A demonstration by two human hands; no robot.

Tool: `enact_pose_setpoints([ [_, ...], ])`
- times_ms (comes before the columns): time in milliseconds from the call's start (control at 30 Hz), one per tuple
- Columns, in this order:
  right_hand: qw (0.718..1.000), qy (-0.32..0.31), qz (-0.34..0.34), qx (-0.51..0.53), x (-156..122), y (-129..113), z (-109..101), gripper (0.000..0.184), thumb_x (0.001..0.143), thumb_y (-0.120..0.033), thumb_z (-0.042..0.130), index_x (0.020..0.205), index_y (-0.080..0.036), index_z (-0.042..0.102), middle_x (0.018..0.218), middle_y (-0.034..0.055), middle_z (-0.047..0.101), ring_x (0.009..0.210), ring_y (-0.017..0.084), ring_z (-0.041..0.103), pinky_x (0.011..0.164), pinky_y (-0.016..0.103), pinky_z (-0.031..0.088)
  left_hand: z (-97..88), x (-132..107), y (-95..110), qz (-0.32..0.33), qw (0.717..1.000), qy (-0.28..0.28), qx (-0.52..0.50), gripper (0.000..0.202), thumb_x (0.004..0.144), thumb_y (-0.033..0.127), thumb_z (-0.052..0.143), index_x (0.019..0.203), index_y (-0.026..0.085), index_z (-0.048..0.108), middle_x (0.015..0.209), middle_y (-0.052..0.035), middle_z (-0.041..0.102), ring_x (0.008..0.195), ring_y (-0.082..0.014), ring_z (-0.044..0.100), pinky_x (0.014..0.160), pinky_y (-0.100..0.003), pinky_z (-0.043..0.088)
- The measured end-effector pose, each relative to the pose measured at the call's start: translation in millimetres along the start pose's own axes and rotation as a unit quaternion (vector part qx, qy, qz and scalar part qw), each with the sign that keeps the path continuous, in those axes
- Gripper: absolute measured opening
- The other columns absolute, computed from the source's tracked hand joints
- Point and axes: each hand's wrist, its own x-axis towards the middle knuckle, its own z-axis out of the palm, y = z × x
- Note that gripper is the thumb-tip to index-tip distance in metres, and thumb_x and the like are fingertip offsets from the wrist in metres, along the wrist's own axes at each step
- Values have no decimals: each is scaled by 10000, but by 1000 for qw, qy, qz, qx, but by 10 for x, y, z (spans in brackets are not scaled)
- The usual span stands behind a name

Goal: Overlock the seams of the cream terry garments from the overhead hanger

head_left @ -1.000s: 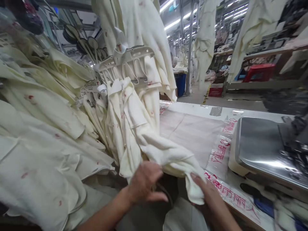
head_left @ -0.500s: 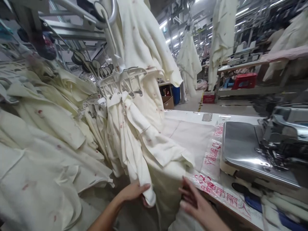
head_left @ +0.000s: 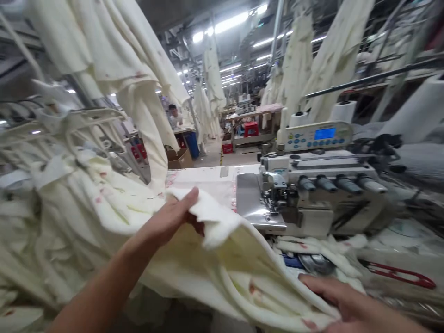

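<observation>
A cream garment piece (head_left: 222, 259) with small reddish marks stretches between my two hands in front of the table. My left hand (head_left: 173, 215) pinches its upper edge, thumb on top and fingers partly hidden behind the cloth. At the lower right, my right hand (head_left: 342, 298) grips the other end; its fingertips are partly covered by the fabric. The cloth's left end runs toward the hanging cream garments (head_left: 58, 199). Beyond my hands stands an overlock sewing machine (head_left: 301, 180) with a shiny metal plate (head_left: 253, 199).
White plastic hangers (head_left: 93, 120) carry garments on the left. Red thread snippers (head_left: 402, 273) lie right of the machine, near white cloth scraps (head_left: 319, 245). White thread cones (head_left: 343, 111) stand behind. Further back are a cardboard box (head_left: 180, 158), a red stool (head_left: 250, 129) and a seated person (head_left: 175, 119).
The view has swung right, bringing the whole machine into sight. Both hands have risen with the cloth; my right hand, formerly apart from it with fingers spread, now grips its right end.
</observation>
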Motion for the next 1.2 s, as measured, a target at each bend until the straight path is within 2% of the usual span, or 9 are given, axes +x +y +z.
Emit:
enact_pose_setpoints([
  [67, 992, -122, -16, -15, 86, -148, -253, 351, 780, -422, 611, 1090, -262, 645, 1119, 53, 619, 1065, 263, 551, 885, 308, 448, 48, 322, -68, 20, 999, 17, -31, 461, 811, 550, 457, 803, 116, 612, 721, -81, 653, 644, -186, 615, 664, -311, 507],
  [200, 984, 109, -27, -139, 502, -205, -192, 306, 913, -387, 387, 1107, -204, 538, 974, 76, 640, 886, 221, 607, 743, 298, 470, 575, 640, -305, 189, 965, 112, 146, 377, 835, 404, 488, 1132, 172, 498, 1168, -103, 563, 1083, -222, 520, 935, -378, 406],
  [267, 956, 196, -24, -218, 643, -127, -73, 279, 918, -395, 369, 1004, -190, 538, 863, 71, 631, 749, 221, 612, 625, 291, 451, 948, 610, -475, 280, 907, 49, 309, 443, 831, 348, 522, 1236, 200, 421, 1244, -90, 507, 1167, -226, 435, 994, -401, 344],
  [367, 936, 225, -70, -260, 690, -43, -38, 256, 928, -363, 357, 954, -195, 548, 897, 76, 596, 805, 215, 594, 662, 295, 439, 1350, 545, -696, 347, 817, 6, 460, 258, 872, 303, 464, 1103, 191, 498, 1099, -78, 558, 1039, -228, 469, 928, -416, 369],
  [467, 963, 166, -62, -205, 662, -69, -163, 209, 938, -304, 345, 1013, -212, 518, 968, 57, 587, 890, 182, 568, 741, 278, 431, 1443, 610, -786, 354, 774, 19, 524, 131, 885, 269, 437, 939, 190, 527, 932, -52, 562, 890, -217, 480, 813, -394, 395],
  [567, 972, 156, 12, -177, 680, -126, -276, 189, 936, -324, 344, 916, -215, 497, 836, 10, 606, 770, 164, 574, 649, 251, 410, 1393, 739, -751, 325, 798, 3, 508, 94, 885, 250, 437, 893, 189, 508, 880, -34, 553, 834, -200, 481, 747, -352, 391],
  [733, 937, 213, 94, -262, 796, -117, -257, 288, 899, -366, 381, 666, -212, 452, 540, -30, 522, 522, 158, 508, 486, 238, 282, 1396, 854, -615, 263, 857, -20, 444, 117, 852, 169, 450, 737, 189, 446, 761, 8, 523, 713, -152, 470, 646, -285, 352],
  [933, 902, 315, 16, -293, 820, -6, -109, 239, 925, -313, 335, 789, -201, 496, 636, 2, 606, 561, 170, 587, 500, 244, 315, 1447, 914, -594, 251, 875, -4, 414, 140, 826, 140, 439, 696, 190, 428, 729, 6, 474, 698, -143, 464, 610, -253, 335],
  [1200, 868, 371, -26, -329, 845, 77, -35, 198, 944, -275, 328, 845, -190, 477, 724, 23, 647, 592, 182, 626, 501, 250, 345, 1466, 950, -613, 250, 863, 12, 439, 158, 813, 136, 433, 665, 191, 429, 703, 11, 441, 657, -125, 448, 577, -236, 321],
])
